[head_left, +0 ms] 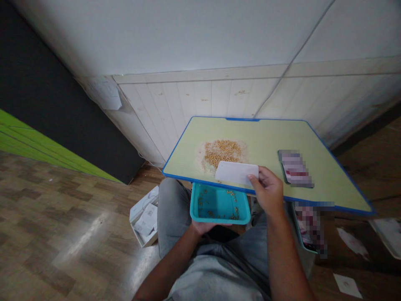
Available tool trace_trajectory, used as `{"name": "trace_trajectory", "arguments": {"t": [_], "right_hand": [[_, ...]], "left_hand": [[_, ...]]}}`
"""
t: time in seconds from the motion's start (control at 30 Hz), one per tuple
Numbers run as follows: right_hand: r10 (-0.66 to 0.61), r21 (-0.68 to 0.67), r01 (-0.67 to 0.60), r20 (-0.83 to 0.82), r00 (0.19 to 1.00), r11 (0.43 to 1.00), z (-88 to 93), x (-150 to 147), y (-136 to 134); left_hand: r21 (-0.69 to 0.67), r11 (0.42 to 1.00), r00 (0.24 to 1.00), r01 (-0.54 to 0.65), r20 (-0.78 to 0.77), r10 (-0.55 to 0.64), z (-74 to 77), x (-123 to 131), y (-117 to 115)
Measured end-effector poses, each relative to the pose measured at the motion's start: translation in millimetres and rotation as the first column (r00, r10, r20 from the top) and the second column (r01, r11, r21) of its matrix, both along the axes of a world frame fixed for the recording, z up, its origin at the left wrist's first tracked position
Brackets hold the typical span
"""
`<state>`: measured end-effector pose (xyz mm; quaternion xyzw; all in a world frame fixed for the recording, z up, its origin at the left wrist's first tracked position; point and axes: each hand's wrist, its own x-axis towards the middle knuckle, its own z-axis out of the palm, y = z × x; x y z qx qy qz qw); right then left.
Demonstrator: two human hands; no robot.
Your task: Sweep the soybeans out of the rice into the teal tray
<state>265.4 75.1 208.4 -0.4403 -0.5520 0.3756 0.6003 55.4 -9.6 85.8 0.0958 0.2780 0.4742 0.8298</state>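
On the pale green tabletop with blue edging [263,133] lies a spread of round tan beans [224,150], mixed with smaller pale grains [202,156]. My right hand [269,190] grips a flat white scraper [236,172] at its right end, thumb on top. The scraper is at the near side of the pile. Below the table's front edge, my left hand [203,227] holds a turquoise plastic tray [219,220] from underneath; its fingers are mostly hidden. Some beans [233,209] are scattered along the tray's bottom and sides.
A phone-like slab [296,169] with a blurred face lies on the table's right side. Beneath that side stands another container [308,228] with blurred contents. An open white box [144,217] with papers sits on the wooden floor at left. A panelled wall [200,98] backs the table.
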Motion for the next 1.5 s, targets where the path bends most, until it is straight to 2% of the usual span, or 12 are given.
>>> {"name": "trace_trajectory", "arguments": {"t": [0.23, 0.47, 0.67, 0.97, 1.1, 1.3, 1.5], "right_hand": [[0.015, -0.028, -0.016, -0.035, 0.999, 0.999, 5.5, -1, -3], [-0.069, -0.022, 0.068, -0.080, 0.994, 0.997, 5.7, 0, -1], [-0.091, 0.006, 0.091, -0.056, 0.994, 0.996, 3.0, 0, 0], [-0.279, 0.069, 0.288, -0.117, 0.953, 0.955, 5.5, 3, 8], [-0.272, 0.060, 0.280, -0.114, 0.956, 0.958, 5.9, 3, 7], [-0.253, 0.043, 0.260, -0.116, 0.960, 0.965, 5.1, 1, 5], [-0.238, 0.032, 0.242, -0.105, 0.966, 0.970, 7.1, 2, 5]], "left_hand": [[-0.022, 1.000, 1.000, -0.005, 0.016, 0.005, 1.5, -1, 1], [-0.043, 0.999, 0.999, -0.027, 0.019, 0.028, -5.2, -1, -2], [-0.021, 1.000, 1.000, -0.015, -0.001, 0.015, -4.2, 0, -2], [0.044, 0.999, 0.999, 0.006, 0.045, -0.007, -6.7, -2, -1], [0.090, 0.994, 0.991, 0.056, 0.119, -0.067, -11.0, -4, 0], [0.103, 0.993, 0.991, 0.056, 0.113, -0.068, -19.8, -7, 0], [0.075, 0.996, 0.997, 0.051, 0.056, -0.055, -13.7, -5, -1]]}}
